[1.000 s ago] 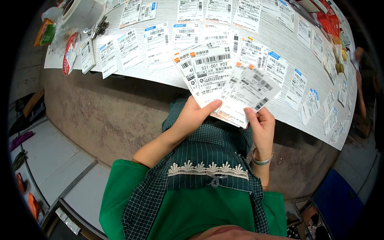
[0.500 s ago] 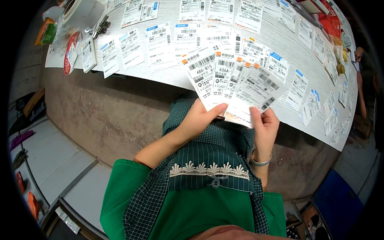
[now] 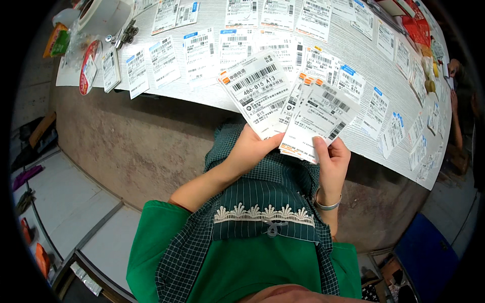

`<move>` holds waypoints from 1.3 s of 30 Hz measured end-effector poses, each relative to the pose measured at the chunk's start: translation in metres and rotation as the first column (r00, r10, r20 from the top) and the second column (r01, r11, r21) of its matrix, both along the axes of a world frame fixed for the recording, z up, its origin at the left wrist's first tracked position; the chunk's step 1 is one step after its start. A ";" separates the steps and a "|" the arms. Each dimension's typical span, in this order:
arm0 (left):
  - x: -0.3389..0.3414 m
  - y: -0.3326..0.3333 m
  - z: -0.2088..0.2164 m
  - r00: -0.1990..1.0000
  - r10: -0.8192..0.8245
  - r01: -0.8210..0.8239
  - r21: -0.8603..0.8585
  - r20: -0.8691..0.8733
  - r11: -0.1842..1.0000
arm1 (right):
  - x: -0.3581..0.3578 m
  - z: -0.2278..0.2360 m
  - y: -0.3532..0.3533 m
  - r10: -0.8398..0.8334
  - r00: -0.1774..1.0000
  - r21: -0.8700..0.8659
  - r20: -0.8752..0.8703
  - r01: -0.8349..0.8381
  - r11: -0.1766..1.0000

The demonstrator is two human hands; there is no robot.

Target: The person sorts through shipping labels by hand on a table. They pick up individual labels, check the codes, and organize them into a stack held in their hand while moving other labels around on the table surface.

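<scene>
Two fanned bunches of shipping labels are up in front of me at the table's near edge. My left hand (image 3: 256, 145) is closed on the left bunch of shipping labels (image 3: 258, 93), thumb across its lower edge. My right hand (image 3: 333, 160) pinches the lower right corner of the other bunch of shipping labels (image 3: 323, 118). Several overlapping sheets with orange marks show at that bunch's upper left edge. The two bunches overlap where they meet, and the left fingers under the sheets are hidden.
More shipping labels in piles (image 3: 201, 53) lie in rows across the white table (image 3: 207, 96). A tape-like white roll (image 3: 108, 17), metal binder clips (image 3: 126, 35) and plastic packets (image 3: 60, 41) sit at the far left. Another person's hand (image 3: 454, 68) is at the far right.
A label from the middle of the fan has shifted right, under the right-hand bunch, so the left front label shows more fully. Both hands stay nearly in place.
</scene>
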State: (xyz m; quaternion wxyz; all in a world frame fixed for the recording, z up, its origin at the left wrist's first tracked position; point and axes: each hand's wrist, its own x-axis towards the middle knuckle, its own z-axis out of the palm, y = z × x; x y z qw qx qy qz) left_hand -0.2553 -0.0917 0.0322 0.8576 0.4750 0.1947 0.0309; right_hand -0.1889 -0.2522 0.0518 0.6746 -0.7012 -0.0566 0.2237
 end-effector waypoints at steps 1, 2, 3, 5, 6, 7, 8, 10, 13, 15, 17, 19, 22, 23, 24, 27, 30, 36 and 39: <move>0.000 0.000 0.001 1.000 -0.003 0.002 -0.014 -0.012 1.000 | 0.001 -0.001 0.000 -0.035 0.999 -0.005 0.018 0.035 0.999; 0.000 0.001 0.003 0.999 0.008 -0.011 -0.098 -0.039 0.995 | 0.003 -0.004 -0.001 -0.071 0.997 -0.009 0.036 0.071 0.997; 0.000 0.003 0.005 0.998 0.018 -0.030 -0.181 -0.067 0.983 | 0.006 -0.005 -0.003 -0.103 0.993 -0.014 0.054 0.104 0.994; -0.001 0.006 0.004 0.993 0.005 -0.033 -0.237 -0.118 0.971 | 0.012 -0.001 -0.011 -0.122 0.992 0.022 0.033 0.121 0.992; 0.000 0.008 0.004 0.993 -0.022 -0.003 -0.209 -0.114 0.978 | 0.013 0.002 -0.013 -0.139 0.990 0.056 0.034 0.137 0.989; 0.001 0.010 0.005 0.993 -0.049 0.028 -0.181 -0.111 0.983 | 0.014 0.002 -0.016 -0.124 0.992 0.068 0.036 0.122 0.990; 0.002 0.010 0.007 0.991 -0.076 0.058 -0.153 -0.109 0.986 | 0.015 0.003 -0.019 -0.109 0.993 0.079 0.037 0.106 0.991; 0.003 0.009 0.011 0.993 -0.091 0.079 -0.150 -0.073 0.985 | 0.014 0.003 -0.020 -0.095 0.995 0.100 0.026 0.092 0.991; 0.005 0.002 0.005 0.997 -0.082 0.082 0.021 -0.006 0.996 | 0.008 0.001 -0.015 -0.073 0.997 0.097 -0.007 0.073 0.993; 0.003 0.000 0.007 0.990 -0.135 0.135 -0.008 0.029 0.991 | 0.005 0.001 -0.007 -0.038 0.999 0.066 -0.007 0.038 0.997; 0.002 -0.002 0.006 0.991 -0.131 0.130 -0.006 -0.025 0.991 | 0.004 -0.001 -0.005 -0.055 0.998 0.042 0.011 0.054 0.998; 0.002 -0.001 0.012 0.987 -0.111 0.088 -0.192 -0.115 0.977 | 0.007 -0.007 -0.009 -0.117 0.992 0.000 0.045 0.117 0.993; 0.002 0.005 0.007 0.992 -0.088 0.070 -0.189 -0.088 0.979 | 0.015 -0.003 -0.016 -0.178 0.983 0.031 0.053 0.177 0.984; 0.002 0.007 0.006 0.992 -0.086 0.069 -0.175 -0.094 0.982 | 0.016 -0.003 -0.019 -0.182 0.982 0.041 0.052 0.180 0.983; 0.003 0.008 0.007 0.991 -0.090 0.072 -0.178 -0.094 0.981 | 0.017 -0.002 -0.022 -0.186 0.981 0.051 0.051 0.184 0.982; 0.004 0.008 0.007 0.992 -0.083 0.068 -0.162 -0.092 0.985 | 0.016 0.000 -0.025 -0.169 0.984 0.064 0.051 0.166 0.984; 0.005 0.004 0.005 0.998 -0.048 0.046 -0.044 -0.050 0.998 | 0.010 -0.001 -0.020 -0.132 0.990 0.056 0.050 0.130 0.990; 0.004 -0.001 0.003 0.997 -0.046 0.042 -0.061 -0.057 0.997 | 0.006 -0.003 -0.009 -0.128 0.990 0.015 0.062 0.127 0.992; 0.004 0.008 0.011 0.989 -0.074 0.042 -0.245 -0.124 0.969 | 0.015 -0.002 -0.017 -0.198 0.979 0.074 0.054 0.194 0.978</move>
